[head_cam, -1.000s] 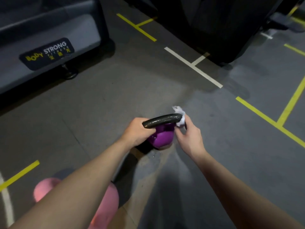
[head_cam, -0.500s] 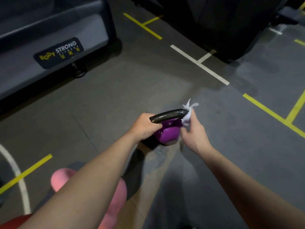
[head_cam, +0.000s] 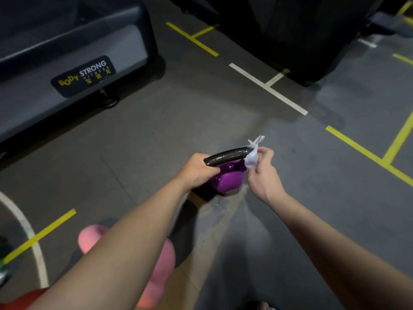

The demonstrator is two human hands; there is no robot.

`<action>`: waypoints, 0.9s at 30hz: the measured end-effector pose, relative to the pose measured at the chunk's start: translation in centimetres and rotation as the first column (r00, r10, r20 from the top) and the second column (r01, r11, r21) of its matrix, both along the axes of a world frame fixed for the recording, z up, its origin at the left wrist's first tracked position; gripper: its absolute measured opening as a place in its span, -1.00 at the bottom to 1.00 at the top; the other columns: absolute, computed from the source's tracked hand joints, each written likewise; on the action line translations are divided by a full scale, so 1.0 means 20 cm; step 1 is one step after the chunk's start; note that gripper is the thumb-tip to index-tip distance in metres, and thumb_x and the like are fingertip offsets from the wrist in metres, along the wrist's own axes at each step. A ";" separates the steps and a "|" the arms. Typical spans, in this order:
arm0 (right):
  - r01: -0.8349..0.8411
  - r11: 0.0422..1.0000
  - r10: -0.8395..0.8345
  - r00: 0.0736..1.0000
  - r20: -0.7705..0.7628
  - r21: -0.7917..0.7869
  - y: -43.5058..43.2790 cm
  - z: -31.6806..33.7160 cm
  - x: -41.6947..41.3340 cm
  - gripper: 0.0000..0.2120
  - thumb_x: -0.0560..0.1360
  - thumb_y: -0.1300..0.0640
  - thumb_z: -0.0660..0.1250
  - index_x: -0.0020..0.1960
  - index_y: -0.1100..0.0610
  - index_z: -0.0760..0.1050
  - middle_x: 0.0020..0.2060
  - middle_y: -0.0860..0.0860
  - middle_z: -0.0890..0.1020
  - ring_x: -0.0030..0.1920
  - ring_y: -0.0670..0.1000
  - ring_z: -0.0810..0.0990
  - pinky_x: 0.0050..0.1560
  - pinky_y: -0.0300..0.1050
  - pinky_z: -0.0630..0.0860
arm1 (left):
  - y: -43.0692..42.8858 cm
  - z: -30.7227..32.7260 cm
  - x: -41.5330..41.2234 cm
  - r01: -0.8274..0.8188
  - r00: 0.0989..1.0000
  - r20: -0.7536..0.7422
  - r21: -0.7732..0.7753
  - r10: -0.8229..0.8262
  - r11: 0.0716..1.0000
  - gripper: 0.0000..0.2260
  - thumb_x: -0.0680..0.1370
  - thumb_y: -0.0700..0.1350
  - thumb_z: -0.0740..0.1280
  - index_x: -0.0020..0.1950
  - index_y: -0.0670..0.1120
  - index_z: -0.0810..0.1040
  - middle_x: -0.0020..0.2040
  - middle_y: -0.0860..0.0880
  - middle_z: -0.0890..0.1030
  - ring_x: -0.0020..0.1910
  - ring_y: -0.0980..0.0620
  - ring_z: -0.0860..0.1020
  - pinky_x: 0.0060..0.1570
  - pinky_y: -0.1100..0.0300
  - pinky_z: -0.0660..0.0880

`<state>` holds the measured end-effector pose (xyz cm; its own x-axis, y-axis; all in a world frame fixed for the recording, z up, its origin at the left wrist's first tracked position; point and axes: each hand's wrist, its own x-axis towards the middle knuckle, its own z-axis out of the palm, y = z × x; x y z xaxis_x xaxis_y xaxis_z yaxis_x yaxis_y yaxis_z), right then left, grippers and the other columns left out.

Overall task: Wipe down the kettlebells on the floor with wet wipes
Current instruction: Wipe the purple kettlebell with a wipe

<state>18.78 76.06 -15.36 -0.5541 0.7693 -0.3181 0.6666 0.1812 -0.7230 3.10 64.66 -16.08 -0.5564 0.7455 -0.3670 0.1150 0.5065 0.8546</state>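
**Wipe at the Handle's Right End**

In the middle of the frame, the purple kettlebell (head_cam: 228,181) was low over the grey floor (head_cam: 156,135), its black handle (head_cam: 228,155) running left to right. The left hand (head_cam: 196,171) had its fingers curled round the handle's left end. At the right end, the right hand (head_cam: 263,175) pinched a crumpled white wet wipe (head_cam: 251,159) against the handle, a loose corner sticking up (whether the bell's base touched the floor could not be told). A pink kettlebell (head_cam: 89,238) sat at the lower left, partly hidden behind the left forearm. A grey machine (head_cam: 67,48) labelled "BODY STRONG" filled the upper left.
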 end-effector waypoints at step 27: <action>-0.068 0.998 0.069 0.977 -0.203 0.014 -0.10 -0.01 0.03 -0.07 0.45 0.37 0.14 0.61 -0.33 -0.04 0.50 -0.15 0.39 0.42 -0.03 0.45 0.32 -0.16 0.38 | -0.04 -0.02 0.02 -0.027 0.999 0.042 -0.004 0.027 1.000 -0.86 0.35 -0.23 0.43 -0.36 -0.06 0.53 -0.47 0.10 0.45 -0.48 0.13 0.37 -0.45 0.27 0.27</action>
